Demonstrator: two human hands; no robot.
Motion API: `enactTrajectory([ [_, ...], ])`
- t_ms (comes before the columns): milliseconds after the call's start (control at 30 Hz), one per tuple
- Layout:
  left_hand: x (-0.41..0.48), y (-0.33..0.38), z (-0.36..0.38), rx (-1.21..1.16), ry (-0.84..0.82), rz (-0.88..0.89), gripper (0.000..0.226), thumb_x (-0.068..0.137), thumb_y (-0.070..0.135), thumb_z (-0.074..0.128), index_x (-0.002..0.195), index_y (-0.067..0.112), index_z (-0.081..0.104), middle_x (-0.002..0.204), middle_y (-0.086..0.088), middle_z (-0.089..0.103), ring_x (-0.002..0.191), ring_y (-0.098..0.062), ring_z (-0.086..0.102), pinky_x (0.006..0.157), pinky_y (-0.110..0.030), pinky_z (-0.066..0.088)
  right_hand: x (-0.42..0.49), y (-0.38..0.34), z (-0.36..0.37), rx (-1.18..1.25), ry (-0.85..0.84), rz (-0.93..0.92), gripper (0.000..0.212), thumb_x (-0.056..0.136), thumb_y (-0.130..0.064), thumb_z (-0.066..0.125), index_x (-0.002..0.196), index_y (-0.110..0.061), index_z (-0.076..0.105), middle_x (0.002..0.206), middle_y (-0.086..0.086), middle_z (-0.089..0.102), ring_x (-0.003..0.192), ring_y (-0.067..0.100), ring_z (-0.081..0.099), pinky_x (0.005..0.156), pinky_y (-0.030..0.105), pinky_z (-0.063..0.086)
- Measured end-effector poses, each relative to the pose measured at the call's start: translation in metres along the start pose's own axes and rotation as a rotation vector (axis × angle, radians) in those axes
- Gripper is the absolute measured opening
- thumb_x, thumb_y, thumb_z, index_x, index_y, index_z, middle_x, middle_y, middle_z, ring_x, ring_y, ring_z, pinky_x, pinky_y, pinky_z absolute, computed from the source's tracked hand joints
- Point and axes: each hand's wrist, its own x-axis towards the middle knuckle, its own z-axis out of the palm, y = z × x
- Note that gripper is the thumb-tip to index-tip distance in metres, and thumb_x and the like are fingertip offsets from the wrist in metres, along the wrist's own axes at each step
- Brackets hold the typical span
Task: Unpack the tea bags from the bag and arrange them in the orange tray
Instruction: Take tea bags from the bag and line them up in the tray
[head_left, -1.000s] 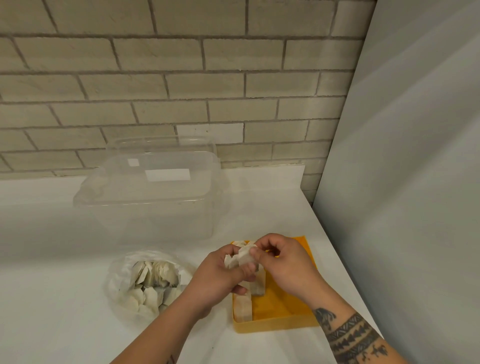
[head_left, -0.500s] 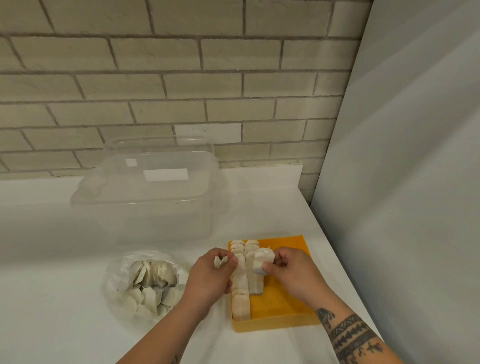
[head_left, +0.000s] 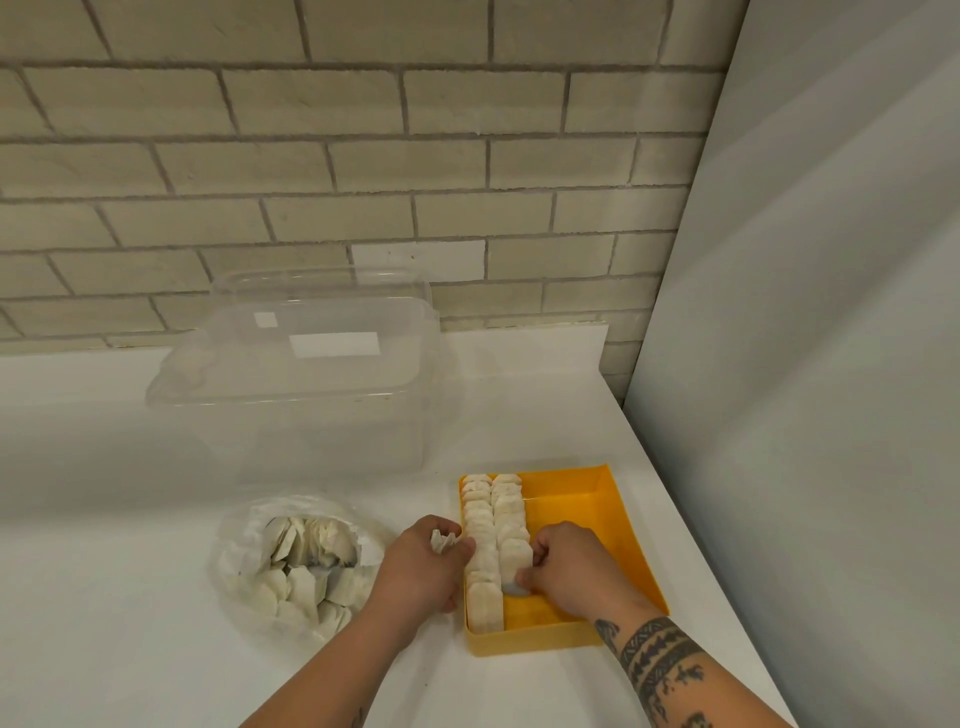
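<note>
My right hand pinches a pale tea bag at the near end of the second row inside the rectangular orange plastic tray, near the white surface's right edge. My left hand, curled around spare tea bags, touches the tray's left wall. The clear plastic bag of tea bags lies left; a transparent lidded tub stands toward the back edge.
</note>
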Motion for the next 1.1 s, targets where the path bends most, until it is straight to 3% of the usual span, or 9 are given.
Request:
enactTrajectory([
  [233,0.0,-0.001,-0.001,-0.012,-0.008,0.013,0.01,0.094,0.026,0.069,0.102,0.023,0.064,0.059,-0.003,0.065,0.047,-0.017,0.06,0.055,-0.031,0.057,-0.003,0.001,-0.001,-0.004,0.083,0.054,0.029,0.075,-0.048,0.082,0.09,-0.03,0.064,0.089,-0.014,0.063,0.082,0.007,0.059,0.069,0.026,0.048],
  [467,0.002,0.0,-0.001,0.015,-0.009,0.007,0.009,0.094,0.027,0.069,0.1,0.023,0.064,0.066,-0.005,0.067,0.048,-0.017,0.06,0.056,-0.033,0.059,-0.003,-0.006,0.001,-0.087,0.118,-0.007,0.021,0.09,-0.039,0.071,0.107,-0.028,0.074,0.107,-0.007,0.072,0.095,0.014,0.065,0.082,0.027,0.053],
  [800,-0.001,0.007,-0.005,0.08,0.01,-0.001,0.018,0.092,0.033,0.071,0.106,0.024,0.063,0.085,-0.007,0.069,0.051,-0.016,0.063,0.058,-0.033,0.062,-0.008,-0.006,-0.008,-0.125,0.15,0.012,0.027,0.093,-0.043,0.066,0.115,-0.027,0.071,0.114,-0.005,0.07,0.1,0.015,0.065,0.083,0.026,0.053],
  [933,-0.005,0.02,-0.005,-0.09,0.073,0.008,0.031,0.097,0.046,0.061,0.104,0.016,0.06,0.088,-0.011,0.071,0.053,-0.018,0.065,0.062,-0.043,0.064,-0.014,-0.005,-0.018,0.064,0.174,-0.026,0.032,0.092,-0.044,0.067,0.12,-0.029,0.068,0.116,-0.011,0.069,0.103,0.008,0.064,0.086,0.023,0.052],
  [1033,-0.011,0.038,-0.005,-0.292,0.019,-0.011,0.049,0.099,0.058,0.048,0.105,0.011,0.061,0.083,-0.012,0.072,0.058,-0.022,0.067,0.058,-0.035,0.06,-0.022,-0.017,-0.023,0.274,0.173,-0.146,0.024,0.092,-0.037,0.07,0.115,-0.031,0.069,0.102,-0.018,0.067,0.085,-0.007,0.06,0.071,0.008,0.042],
  [1100,-0.017,0.05,-0.003,-0.355,-0.049,-0.003,0.058,0.098,0.064,0.041,0.107,0.011,0.063,0.081,-0.013,0.074,0.064,-0.026,0.071,0.055,-0.032,0.057,-0.027,-0.027,-0.025,0.379,0.182,-0.209,0.018,0.09,-0.036,0.072,0.108,-0.033,0.07,0.095,-0.015,0.067,0.075,-0.011,0.057,0.067,0.008,0.041],
])
